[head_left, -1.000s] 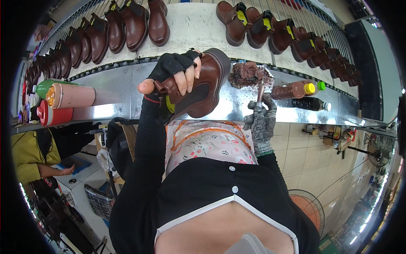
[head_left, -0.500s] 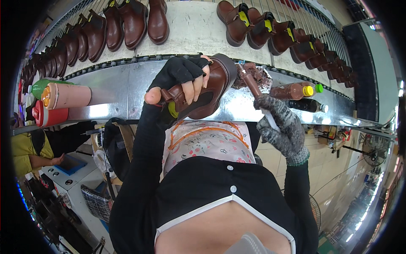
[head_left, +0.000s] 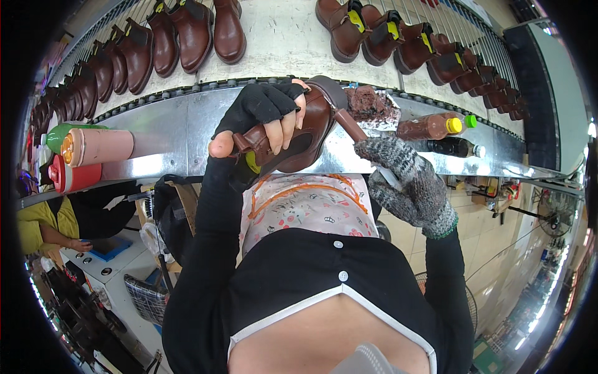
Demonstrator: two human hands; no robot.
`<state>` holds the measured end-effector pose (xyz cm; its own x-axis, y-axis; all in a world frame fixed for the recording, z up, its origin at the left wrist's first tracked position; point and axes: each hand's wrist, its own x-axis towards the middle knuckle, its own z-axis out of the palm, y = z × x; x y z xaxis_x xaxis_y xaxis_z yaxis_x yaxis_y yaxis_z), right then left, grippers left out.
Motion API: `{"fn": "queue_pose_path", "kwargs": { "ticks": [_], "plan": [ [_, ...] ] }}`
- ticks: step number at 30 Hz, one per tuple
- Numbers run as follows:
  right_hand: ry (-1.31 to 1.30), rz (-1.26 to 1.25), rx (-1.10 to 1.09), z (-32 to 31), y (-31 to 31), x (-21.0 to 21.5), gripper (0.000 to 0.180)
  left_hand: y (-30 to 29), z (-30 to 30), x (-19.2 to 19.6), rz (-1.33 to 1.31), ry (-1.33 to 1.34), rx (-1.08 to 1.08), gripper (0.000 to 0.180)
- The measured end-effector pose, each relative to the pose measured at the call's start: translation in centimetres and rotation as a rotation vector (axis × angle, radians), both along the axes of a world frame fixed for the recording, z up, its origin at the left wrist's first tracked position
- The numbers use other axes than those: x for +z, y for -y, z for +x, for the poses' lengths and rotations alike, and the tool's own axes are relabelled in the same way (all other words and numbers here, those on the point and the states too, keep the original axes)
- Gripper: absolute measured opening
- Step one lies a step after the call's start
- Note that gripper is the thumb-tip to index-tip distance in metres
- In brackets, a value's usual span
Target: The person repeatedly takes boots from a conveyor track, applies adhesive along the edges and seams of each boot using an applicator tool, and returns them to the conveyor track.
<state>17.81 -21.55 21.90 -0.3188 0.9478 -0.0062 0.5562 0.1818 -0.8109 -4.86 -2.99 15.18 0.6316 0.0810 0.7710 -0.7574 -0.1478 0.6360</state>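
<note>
Conveyor belt (head_left: 280, 37), pale w/ a worn surface, runs across the top, edged by a black roller chain and a sheet-metal counter (head_left: 168, 134) below it. Rows of brown leather boots (head_left: 187, 31) stand on the belt, left group dark w/ black elastic sides, right group (head_left: 398, 37) w/ yellow tags inside.

Left arm in a black sleeve, bent up from lower left; left hand (head_left: 261, 121) in a black fingerless glove, bare fingertips (head_left: 283, 128) curled round the upper of a brown boot (head_left: 305, 134). Boot is held up off the counter, just in front of the counter's edge, sole side turned away, smooth glossy leather, yellow tag showing at the opening.

Right arm comes up from lower right, wrist bent in; right hand (head_left: 405, 177) in a grey speckled knit glove w/ green cuff, closed on a brown-handled brush (head_left: 352, 124) that touches the boot's heel end. Its bristle end isn't clear.

On the counter behind: a dark brown-stained sponge (head_left: 374, 106), rough and crumbly. Right of it lie a brown bottle w/ yellow cap (head_left: 430, 126) and a dark bottle (head_left: 451, 147). Far left lie a pinkish bottle w/ orange cap (head_left: 96, 146), a green one (head_left: 59, 134), a red one (head_left: 71, 176).
</note>
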Motion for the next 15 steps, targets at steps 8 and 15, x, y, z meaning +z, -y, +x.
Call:
{"fn": "queue_pose_path", "kwargs": {
  "ticks": [8,15],
  "plan": [
    [-0.018,-0.044,-0.056,0.21,-0.41,0.81,0.049,-0.16,-0.14,0.20,0.043,-0.064,0.011,0.084],
    [-0.316,-0.012,-0.059,0.59,-0.60,0.43,0.045,-0.12,-0.48,0.56,0.021,-0.097,0.021,0.085]
  ]
}}
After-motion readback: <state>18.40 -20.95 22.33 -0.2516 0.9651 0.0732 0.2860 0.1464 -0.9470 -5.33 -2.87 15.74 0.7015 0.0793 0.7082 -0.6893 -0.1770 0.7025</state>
